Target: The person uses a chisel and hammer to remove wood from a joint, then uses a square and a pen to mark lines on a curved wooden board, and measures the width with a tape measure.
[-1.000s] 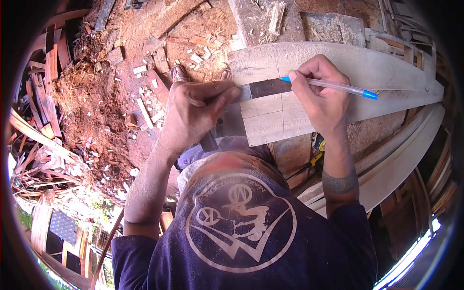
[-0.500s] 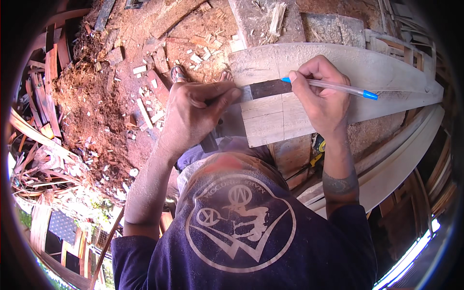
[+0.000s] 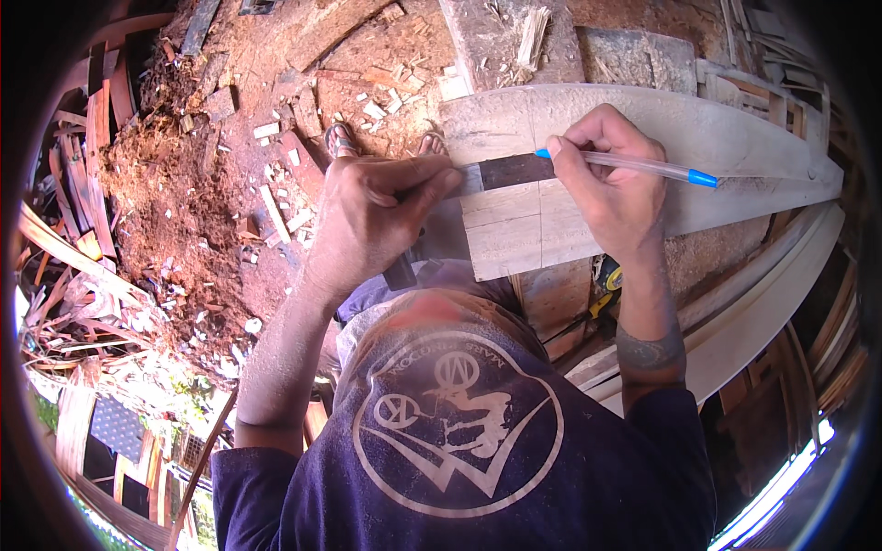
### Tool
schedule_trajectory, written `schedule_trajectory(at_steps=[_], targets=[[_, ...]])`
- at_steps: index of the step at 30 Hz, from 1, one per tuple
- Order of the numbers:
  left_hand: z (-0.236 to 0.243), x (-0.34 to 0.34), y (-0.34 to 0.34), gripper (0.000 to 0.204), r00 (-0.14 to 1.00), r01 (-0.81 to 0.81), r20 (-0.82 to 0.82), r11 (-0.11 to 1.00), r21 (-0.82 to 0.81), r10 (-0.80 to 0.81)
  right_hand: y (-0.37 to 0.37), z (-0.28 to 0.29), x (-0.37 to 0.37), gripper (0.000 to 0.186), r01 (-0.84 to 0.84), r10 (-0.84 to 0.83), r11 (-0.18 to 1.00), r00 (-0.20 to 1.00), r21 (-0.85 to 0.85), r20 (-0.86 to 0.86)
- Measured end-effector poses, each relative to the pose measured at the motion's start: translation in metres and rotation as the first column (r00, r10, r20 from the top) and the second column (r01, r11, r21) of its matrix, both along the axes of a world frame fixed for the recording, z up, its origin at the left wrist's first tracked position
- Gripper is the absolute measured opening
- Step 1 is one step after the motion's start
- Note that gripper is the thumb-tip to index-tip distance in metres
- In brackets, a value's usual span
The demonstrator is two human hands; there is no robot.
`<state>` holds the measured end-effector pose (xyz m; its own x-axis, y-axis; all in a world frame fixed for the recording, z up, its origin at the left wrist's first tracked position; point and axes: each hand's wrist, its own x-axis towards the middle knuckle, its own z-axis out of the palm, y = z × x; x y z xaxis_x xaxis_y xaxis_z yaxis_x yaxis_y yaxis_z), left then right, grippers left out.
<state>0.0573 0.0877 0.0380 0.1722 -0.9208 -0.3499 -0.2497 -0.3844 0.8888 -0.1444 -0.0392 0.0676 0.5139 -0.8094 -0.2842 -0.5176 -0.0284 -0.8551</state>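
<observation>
A long pale wooden piece [image 3: 744, 138] tapers to a point at the right, with thin lines drawn across its squared left end. Across that end lies a flat dark strip [image 3: 513, 171] with a grey section beside my left hand [image 3: 381, 197]. My left hand is closed, thumb and forefinger pinching the strip's grey end. Below it a dark handle-like piece [image 3: 400, 274] sticks out; whether it joins the strip is hidden. My right hand [image 3: 620, 179] grips a clear ballpoint pen [image 3: 648, 166] with blue ends, one end close to the strip's upper edge.
Curved pale boards [image 3: 763, 326] lie at the lower right. A yellow and black tool [image 3: 604, 292] sits below the wooden piece. Wood chips [image 3: 294, 220] and sawdust cover the ground. Scrap strips [image 3: 83, 303] are heaped at the far left.
The view and the wooden piece have shifted very slightly. Both hands keep their grips, and the pen stays near the strip's edge.
</observation>
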Motion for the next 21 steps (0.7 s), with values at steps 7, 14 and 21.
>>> schedule_trajectory(at_steps=[7, 14, 21], targets=[[0.004, 0.001, -0.002, 0.017, 1.0, 0.003, -0.013, 0.999, 0.041, -0.003, 0.012, -0.004, 0.023, 0.015, -0.123, 0.123, 0.992, 0.992, -0.01, 0.008], [0.007, 0.003, -0.003, 0.015, 0.999, 0.028, 0.03, 1.0, 0.013, -0.028, 0.008, -0.006, 0.01, 0.014, -0.001, -0.006, 0.998, 0.994, 0.059, 0.114], [0.001, 0.0, 0.0, 0.015, 0.999, -0.001, 0.034, 1.0, -0.02, 0.001, -0.002, -0.002, -0.004, 0.016, 0.065, -0.067, 0.997, 0.997, 0.039, 0.035]])
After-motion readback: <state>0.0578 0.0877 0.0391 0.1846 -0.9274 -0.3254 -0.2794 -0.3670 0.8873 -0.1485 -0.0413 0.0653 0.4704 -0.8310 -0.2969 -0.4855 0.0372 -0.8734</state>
